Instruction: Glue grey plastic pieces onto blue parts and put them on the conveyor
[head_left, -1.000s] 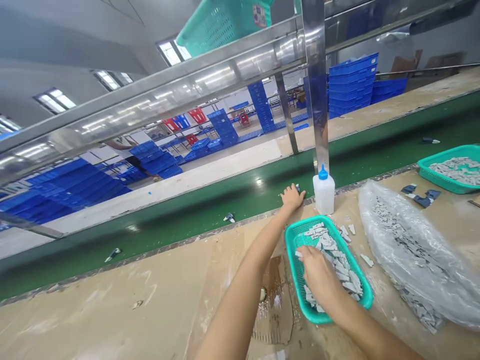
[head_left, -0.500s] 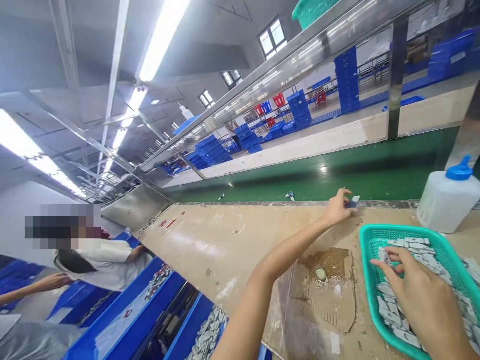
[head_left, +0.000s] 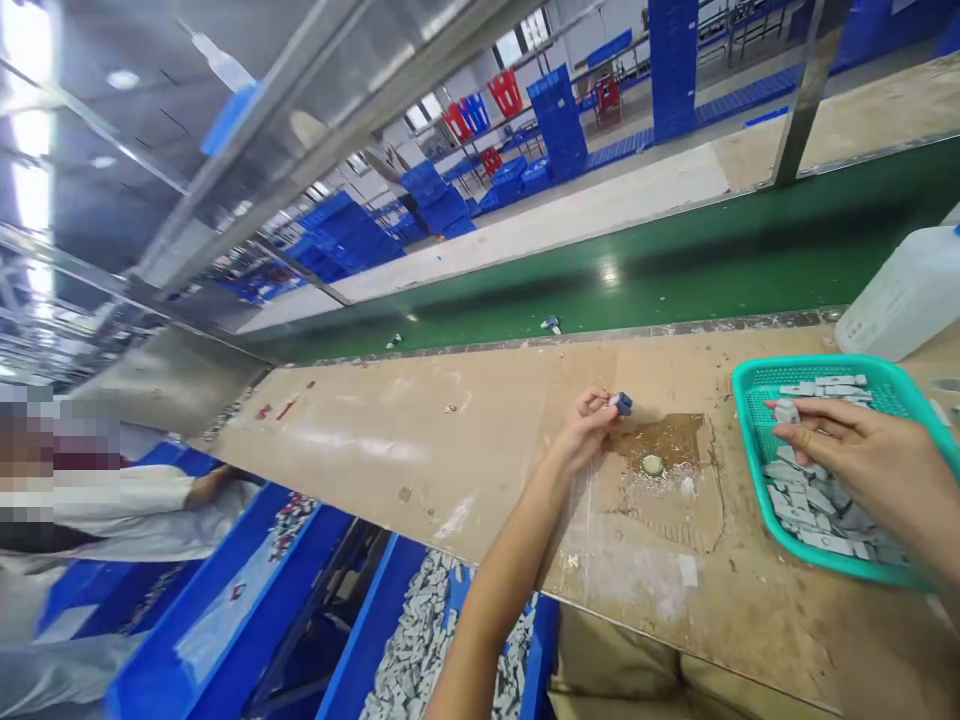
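Observation:
My left hand (head_left: 585, 428) is over the tan bench, its fingertips pinched on a small dark blue and white part (head_left: 622, 403). A wet brown patch with a round pale disc (head_left: 653, 465) lies just right of it. At the right, my right hand (head_left: 855, 435) reaches over the green basket (head_left: 757, 480), thumb and fingers closed on a small light grey piece (head_left: 786, 412). Many similar grey pieces (head_left: 817, 500) fill the basket below that hand.
A white bottle (head_left: 900, 290) stands behind the basket. Two small parts lie on the green belt (head_left: 480, 295) beyond the bench edge. Blue bins (head_left: 360, 640) with grey pieces sit below the bench. At the far left is a person (head_left: 135, 500).
My left hand has come back from the bench's far edge toward the wet patch, holding the blue and white part. My right hand still holds a grey piece above the basket. The view has shifted.

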